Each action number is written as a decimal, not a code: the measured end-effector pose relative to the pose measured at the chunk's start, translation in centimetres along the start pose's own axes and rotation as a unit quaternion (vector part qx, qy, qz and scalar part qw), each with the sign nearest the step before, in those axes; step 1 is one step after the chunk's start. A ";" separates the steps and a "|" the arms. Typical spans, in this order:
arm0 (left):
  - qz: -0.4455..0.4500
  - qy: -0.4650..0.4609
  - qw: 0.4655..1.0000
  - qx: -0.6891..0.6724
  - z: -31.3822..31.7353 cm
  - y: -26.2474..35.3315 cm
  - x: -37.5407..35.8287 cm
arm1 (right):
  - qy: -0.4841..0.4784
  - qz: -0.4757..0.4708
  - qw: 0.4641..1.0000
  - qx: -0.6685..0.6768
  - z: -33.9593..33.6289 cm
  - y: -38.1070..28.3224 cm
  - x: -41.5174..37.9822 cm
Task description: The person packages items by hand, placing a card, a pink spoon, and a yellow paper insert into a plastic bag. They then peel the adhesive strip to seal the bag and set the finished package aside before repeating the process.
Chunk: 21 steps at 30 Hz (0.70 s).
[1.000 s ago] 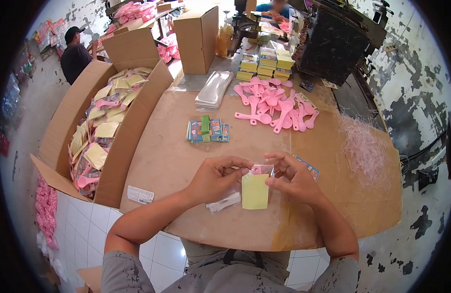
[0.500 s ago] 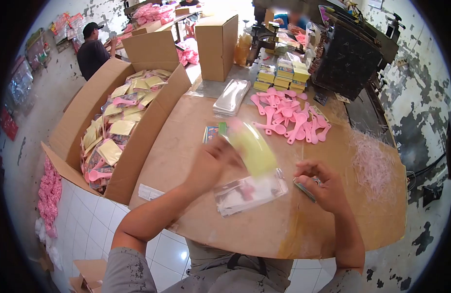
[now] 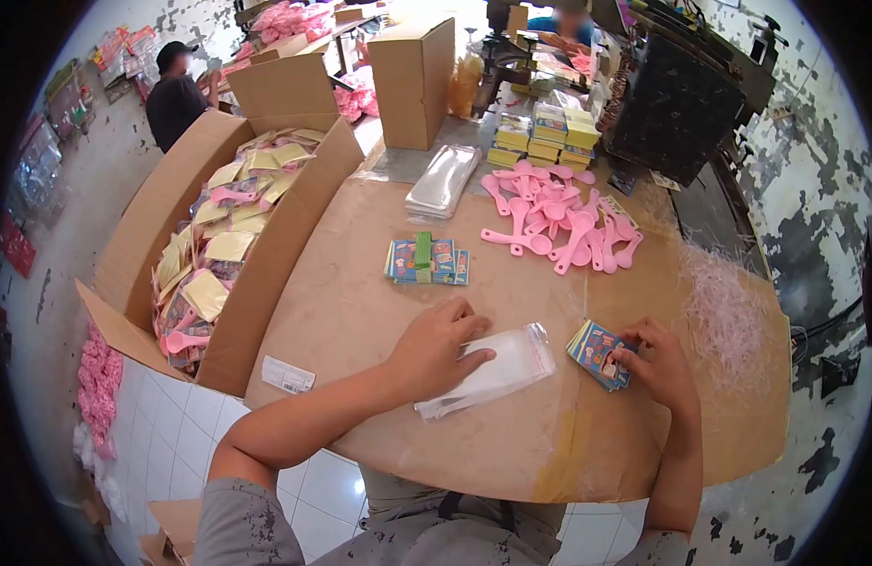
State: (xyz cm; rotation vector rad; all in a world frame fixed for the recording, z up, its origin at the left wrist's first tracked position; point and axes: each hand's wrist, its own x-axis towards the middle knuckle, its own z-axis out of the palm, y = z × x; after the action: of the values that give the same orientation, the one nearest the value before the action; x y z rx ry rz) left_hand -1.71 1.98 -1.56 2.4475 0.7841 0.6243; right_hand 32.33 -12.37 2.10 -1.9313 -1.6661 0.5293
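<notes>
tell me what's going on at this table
Someone is working with bare hands at a cardboard-covered table. The right hand has its thumb on a small stack of blue printed cards; the left hand is over some clear plastic sleeves. Ahead lie a second card stack wrapped with a green band and a pile of pink scoops. On the left, an open carton is full of pale yellow cards and more pink scoops.

On the surface (image 3: 473,457), bags (image 3: 508,368) lie left of the cards (image 3: 594,347). Behind the bags is a bundle (image 3: 441,259), with spoons (image 3: 579,224) behind it to the right. Shreds (image 3: 723,307) lie farthest right. Left of the surface, a box (image 3: 283,262) holds packets (image 3: 230,247).
</notes>
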 end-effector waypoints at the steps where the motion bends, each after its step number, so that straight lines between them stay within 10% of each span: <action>1: 0.014 -0.006 1.000 0.004 0.3 -0.3 0.0 | 0.000 0.007 1.000 0.011 -0.1 -0.1 0.1; 16: 0.016 0.034 0.995 -0.088 1.2 -0.4 0.1 | 0.144 -0.028 0.943 0.297 3.7 -3.1 -0.4; 21: -0.067 0.018 0.983 -0.170 0.7 0.1 0.0 | -0.042 -0.214 0.971 0.099 4.9 -7.5 0.3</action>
State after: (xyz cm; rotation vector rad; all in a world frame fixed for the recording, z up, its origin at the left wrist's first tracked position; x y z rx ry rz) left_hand -1.25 1.71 -2.07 2.0622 0.7788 0.6894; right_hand 23.58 -10.62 2.90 -1.3710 -1.9298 0.5835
